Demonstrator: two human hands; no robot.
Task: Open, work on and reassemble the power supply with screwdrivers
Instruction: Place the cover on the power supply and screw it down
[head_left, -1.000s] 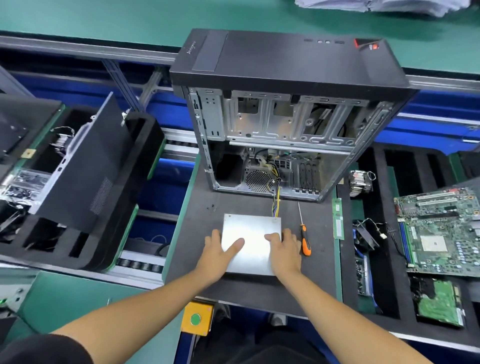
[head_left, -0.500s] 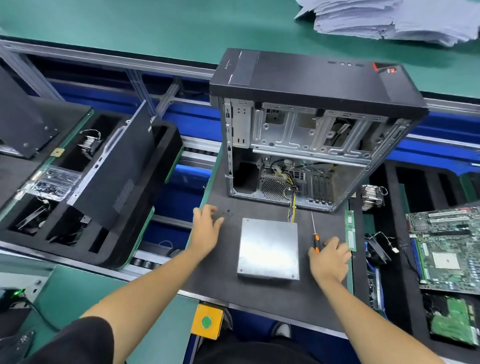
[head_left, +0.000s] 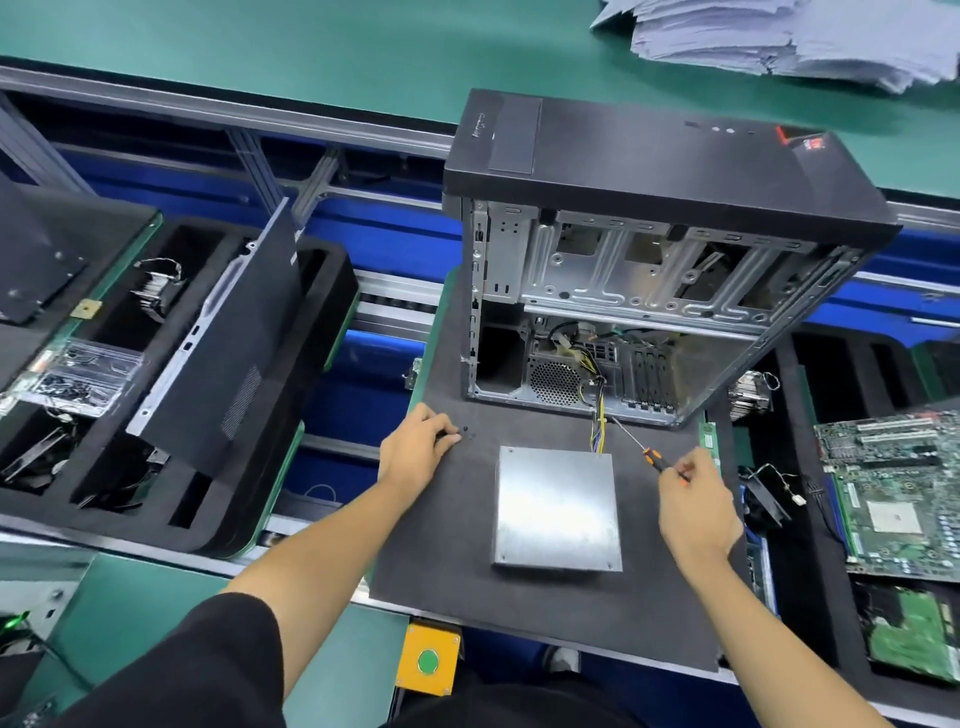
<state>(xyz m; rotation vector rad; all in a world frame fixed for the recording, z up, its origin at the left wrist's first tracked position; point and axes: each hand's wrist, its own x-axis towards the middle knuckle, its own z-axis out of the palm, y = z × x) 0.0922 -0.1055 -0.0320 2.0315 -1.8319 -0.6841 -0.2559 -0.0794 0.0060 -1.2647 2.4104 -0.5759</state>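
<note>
Right hand (head_left: 693, 501) pinching screwdriver (head_left: 655, 460) handle; left hand (head_left: 415, 453) curled, seemingly pinching small screws (head_left: 464, 429); power supply (head_left: 556, 512) between.

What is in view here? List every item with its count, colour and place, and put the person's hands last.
power supply: 1, silver, flat on the black mat, centre
screwdriver: 1, orange and black handle, right of the power supply
small screws: a few, black, on the mat by the left fingertips
computer case: 1, black and grey, open, behind the power supply
cable bundle: 1, yellow and black, from case to power supply
black mat: 1, under case and power supply
side panel: 1, black, leaning in the left tray
motherboard: 1, green, right tray
paper stack: 1, white, top right
button box: 1, yellow with green button, bottom centre
left hand: at the screws
right hand: grips the screwdriver
</note>
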